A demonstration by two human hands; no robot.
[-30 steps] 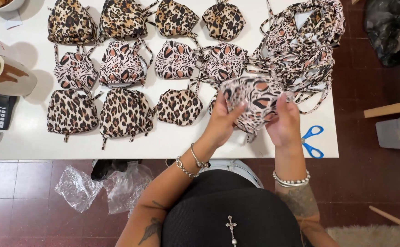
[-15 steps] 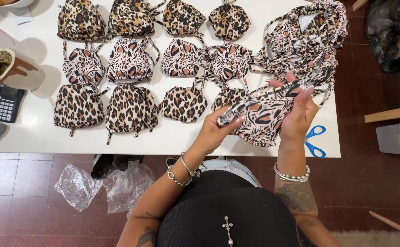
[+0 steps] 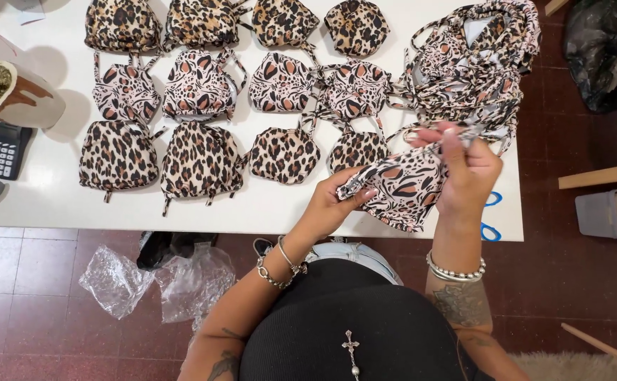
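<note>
Fingers [image 3: 354, 196] of my left hand [image 3: 330, 208] and right hand [image 3: 467, 169] stay clamped on the pink leopard-print piece [image 3: 400, 187], which I've now pulled taut above the surface's [image 3: 266, 208] near right edge, off the pile [image 3: 474, 63].

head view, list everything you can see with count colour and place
laid-out masks: twelve, leopard print in brown and pink-white, three rows on table
mask pile: one heap, pink-white print, table's far right
held mask: one, pink-white print, between both hands
table: one, white
scissors: one, blue handles, table's right edge
calculator: one, dark, left edge
cup: one, pale, holding green herb, left
plastic bags: clear, on red tile floor
left hand: pinches mask's left end
right hand: grips mask's right end
</note>
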